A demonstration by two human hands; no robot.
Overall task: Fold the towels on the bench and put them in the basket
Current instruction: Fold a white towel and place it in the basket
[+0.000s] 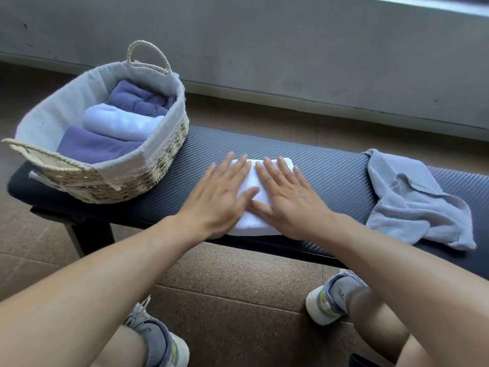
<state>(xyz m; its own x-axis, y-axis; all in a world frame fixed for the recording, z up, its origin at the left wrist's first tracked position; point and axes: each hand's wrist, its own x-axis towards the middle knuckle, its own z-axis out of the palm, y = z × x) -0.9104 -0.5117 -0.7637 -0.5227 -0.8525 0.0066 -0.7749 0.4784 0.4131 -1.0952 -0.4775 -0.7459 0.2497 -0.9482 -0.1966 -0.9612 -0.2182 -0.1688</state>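
Both hands, left hand and right hand, are pressing flat with straight fingers on the folded white towel lying mid-way along the dark padded bench, beside the lined woven straw basket and well apart from the crumpled grey towel.

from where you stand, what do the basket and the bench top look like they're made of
The basket looks like woven straw or seagrass: pale braided strands, twisted rope handles, and a plain off-white cloth liner folded over the rim. The bench top looks like dark padded vinyl or foam with a fine ribbed, diagonal weave pattern and a dull sheen; which of these it is can't be told.
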